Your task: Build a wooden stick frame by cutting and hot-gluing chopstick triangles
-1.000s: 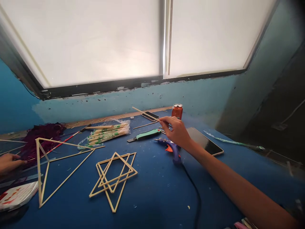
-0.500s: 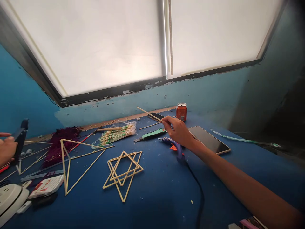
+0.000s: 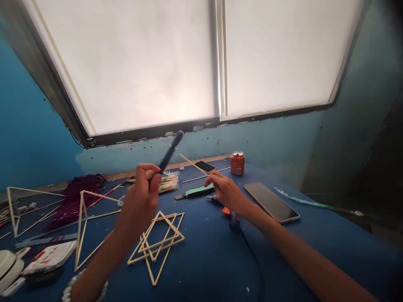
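Note:
My left hand [image 3: 143, 191], raised over the table's left-centre, is closed round a dark, slim, marker-like object [image 3: 171, 152]; motion blur hides its exact kind. Pinched in my right hand [image 3: 225, 188] is a thin wooden stick [image 3: 190, 161] that points up and left. Just under that hand lie a green utility knife [image 3: 198, 190], its blade out, and a glue gun [image 3: 232, 218] with an orange trigger, partly hidden. Below and between my hands rests a six-pointed star of wooden sticks [image 3: 163, 247]. Stick frames [image 3: 82, 226] stand to its left, partly behind my left arm.
A red drink can [image 3: 237, 163] and a phone [image 3: 205, 167] stand and lie at the back. A larger dark-screened phone or tablet [image 3: 272, 202] lies right. Bagged sticks [image 3: 170, 182], purple fibre [image 3: 77, 197] and a white device [image 3: 9, 268] are left. The glue gun's cord [image 3: 252, 256] runs forward.
My left hand has swung from the far left edge to the centre, carrying the dark object. My right hand still pinches the stick in nearly the same place. The view has tilted slightly.

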The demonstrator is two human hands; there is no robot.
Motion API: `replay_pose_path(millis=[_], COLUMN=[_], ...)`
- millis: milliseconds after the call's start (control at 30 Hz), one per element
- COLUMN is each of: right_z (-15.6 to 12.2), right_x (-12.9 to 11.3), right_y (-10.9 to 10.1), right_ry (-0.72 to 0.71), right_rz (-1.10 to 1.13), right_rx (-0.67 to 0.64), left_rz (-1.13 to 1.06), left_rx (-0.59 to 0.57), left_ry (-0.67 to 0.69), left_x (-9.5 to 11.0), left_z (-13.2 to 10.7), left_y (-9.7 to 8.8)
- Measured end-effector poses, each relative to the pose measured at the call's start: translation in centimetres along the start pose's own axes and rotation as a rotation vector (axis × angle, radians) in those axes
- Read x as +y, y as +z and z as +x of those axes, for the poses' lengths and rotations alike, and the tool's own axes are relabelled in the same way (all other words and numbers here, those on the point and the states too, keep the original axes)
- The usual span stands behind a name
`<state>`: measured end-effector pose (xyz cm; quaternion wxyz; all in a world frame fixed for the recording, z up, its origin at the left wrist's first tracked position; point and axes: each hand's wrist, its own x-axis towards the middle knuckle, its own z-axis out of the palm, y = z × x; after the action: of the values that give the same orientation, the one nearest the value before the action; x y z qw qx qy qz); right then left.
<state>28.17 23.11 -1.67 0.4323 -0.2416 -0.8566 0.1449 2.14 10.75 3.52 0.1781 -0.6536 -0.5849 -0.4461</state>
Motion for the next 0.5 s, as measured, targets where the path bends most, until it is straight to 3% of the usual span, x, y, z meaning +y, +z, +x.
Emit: replay_pose_path(millis=[67, 133, 333, 500], right_z=[0.0, 0.0, 0.0, 0.1], right_x=[-0.3, -0.7, -2.0, -2.3], right_y=[-0.1, -0.3, -1.0, -0.5], right_ry=[0.017, 0.093, 0.091, 0.323], right_rz=[0.082, 0.162, 0.474, 0.65], right_rx=[-0.004, -0.031, -0.068, -0.016], left_rz=[-0.092, -0.124, -0.174, -0.131], left_rx=[-0.061, -0.075, -0.189, -0.252], left_ry=[-0.033, -0.044, 0.075, 0.26], left_x=[5.2, 7.6, 9.4, 10.9], left_z=[1.3, 0.5, -2.7, -3.6], left_y=[1.7, 3.3, 6.8, 8.9])
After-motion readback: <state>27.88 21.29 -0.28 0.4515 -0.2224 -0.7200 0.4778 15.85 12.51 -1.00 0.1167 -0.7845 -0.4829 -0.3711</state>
